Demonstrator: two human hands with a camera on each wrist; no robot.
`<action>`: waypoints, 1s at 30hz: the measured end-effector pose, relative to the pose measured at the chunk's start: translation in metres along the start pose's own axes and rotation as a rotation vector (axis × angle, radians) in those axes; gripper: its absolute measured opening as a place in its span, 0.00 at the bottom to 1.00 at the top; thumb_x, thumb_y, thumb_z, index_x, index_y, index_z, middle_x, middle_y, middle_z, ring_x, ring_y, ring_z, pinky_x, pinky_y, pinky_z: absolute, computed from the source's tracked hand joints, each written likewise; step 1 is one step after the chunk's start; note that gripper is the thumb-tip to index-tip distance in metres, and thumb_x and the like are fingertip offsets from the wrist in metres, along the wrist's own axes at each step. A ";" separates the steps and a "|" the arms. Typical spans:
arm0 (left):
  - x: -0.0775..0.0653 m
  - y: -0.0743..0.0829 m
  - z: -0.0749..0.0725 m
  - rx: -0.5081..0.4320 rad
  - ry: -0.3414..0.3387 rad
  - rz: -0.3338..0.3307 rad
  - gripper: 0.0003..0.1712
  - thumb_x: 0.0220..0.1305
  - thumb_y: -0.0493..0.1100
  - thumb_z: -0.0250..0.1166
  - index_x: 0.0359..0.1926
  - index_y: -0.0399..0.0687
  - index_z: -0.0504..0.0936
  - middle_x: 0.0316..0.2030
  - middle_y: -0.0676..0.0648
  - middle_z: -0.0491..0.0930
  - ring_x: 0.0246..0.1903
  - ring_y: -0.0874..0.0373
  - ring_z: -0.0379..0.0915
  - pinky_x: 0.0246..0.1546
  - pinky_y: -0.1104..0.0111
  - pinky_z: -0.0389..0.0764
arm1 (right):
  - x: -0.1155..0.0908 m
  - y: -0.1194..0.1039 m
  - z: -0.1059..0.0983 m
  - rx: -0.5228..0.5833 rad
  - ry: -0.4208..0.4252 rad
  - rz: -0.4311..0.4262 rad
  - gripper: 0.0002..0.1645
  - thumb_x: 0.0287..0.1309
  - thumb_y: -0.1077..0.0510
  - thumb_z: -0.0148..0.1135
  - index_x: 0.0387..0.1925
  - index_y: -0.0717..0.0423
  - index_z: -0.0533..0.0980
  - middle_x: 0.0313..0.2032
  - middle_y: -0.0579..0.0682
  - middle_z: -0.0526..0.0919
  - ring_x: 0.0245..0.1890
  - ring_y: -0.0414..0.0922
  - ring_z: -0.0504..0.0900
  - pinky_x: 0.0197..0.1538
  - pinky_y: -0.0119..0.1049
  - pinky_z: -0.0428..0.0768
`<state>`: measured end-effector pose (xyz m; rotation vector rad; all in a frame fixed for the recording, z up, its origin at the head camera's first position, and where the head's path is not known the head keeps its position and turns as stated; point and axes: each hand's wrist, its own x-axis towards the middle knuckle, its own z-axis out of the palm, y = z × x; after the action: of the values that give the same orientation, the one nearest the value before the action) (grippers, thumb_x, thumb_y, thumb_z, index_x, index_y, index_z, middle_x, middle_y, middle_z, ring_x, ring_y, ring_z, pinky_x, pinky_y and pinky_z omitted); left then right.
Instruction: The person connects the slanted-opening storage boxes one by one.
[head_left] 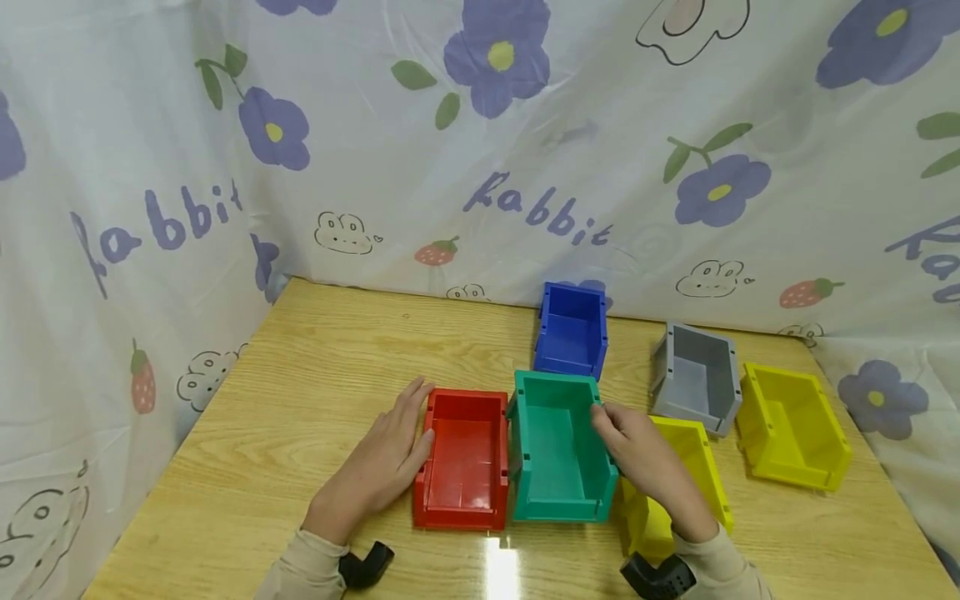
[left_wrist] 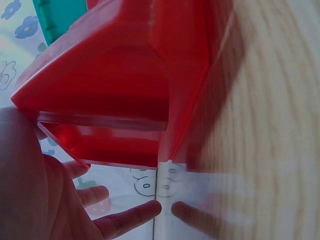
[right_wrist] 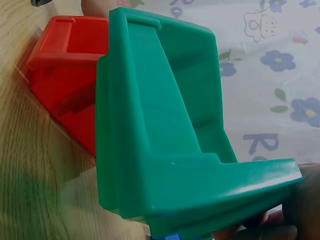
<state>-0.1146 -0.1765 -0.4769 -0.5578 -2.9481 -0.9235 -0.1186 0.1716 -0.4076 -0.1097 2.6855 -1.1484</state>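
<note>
A red plastic bin (head_left: 461,467) sits on the table, with my left hand (head_left: 378,458) along its left side. That hand's fingers (left_wrist: 127,220) are extended and spread, and its thumb lies at the bin's left rim. My right hand (head_left: 637,446) grips a green bin (head_left: 558,450) by its right wall, thumb on the inner side and fingers around the outside. In the right wrist view the green bin (right_wrist: 165,185) is raised off the tabletop, close beside the red bin (right_wrist: 65,85).
Behind the green bin stands a blue bin (head_left: 572,333). A yellow bin (head_left: 648,529) lies partly under my right forearm. Farther right are a grey bin (head_left: 697,379) and another yellow bin (head_left: 802,429). A patterned cloth (head_left: 420,183) borders the table's back and left.
</note>
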 end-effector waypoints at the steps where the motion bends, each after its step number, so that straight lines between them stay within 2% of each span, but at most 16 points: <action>1: 0.000 0.000 0.000 -0.001 0.000 -0.001 0.39 0.81 0.50 0.51 0.83 0.48 0.47 0.83 0.42 0.50 0.80 0.41 0.54 0.73 0.33 0.61 | 0.000 0.000 0.000 0.002 0.001 0.001 0.29 0.84 0.48 0.41 0.23 0.56 0.66 0.19 0.46 0.61 0.19 0.43 0.62 0.26 0.32 0.66; 20: -0.001 -0.001 0.001 0.003 0.001 0.002 0.39 0.81 0.49 0.51 0.83 0.47 0.47 0.83 0.41 0.49 0.80 0.40 0.54 0.73 0.33 0.62 | 0.001 0.001 0.000 -0.013 -0.012 0.003 0.29 0.84 0.47 0.41 0.24 0.56 0.67 0.20 0.46 0.61 0.20 0.43 0.64 0.27 0.33 0.67; 30: -0.001 -0.001 0.000 -0.014 -0.002 0.013 0.38 0.81 0.49 0.51 0.83 0.45 0.47 0.83 0.40 0.50 0.80 0.40 0.53 0.73 0.32 0.61 | 0.001 -0.005 0.007 -0.117 0.031 0.043 0.27 0.82 0.48 0.43 0.23 0.55 0.67 0.18 0.47 0.63 0.19 0.44 0.64 0.26 0.34 0.65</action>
<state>-0.1136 -0.1772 -0.4776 -0.5776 -2.9385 -0.9435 -0.1180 0.1631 -0.4090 -0.0530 2.7670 -0.9888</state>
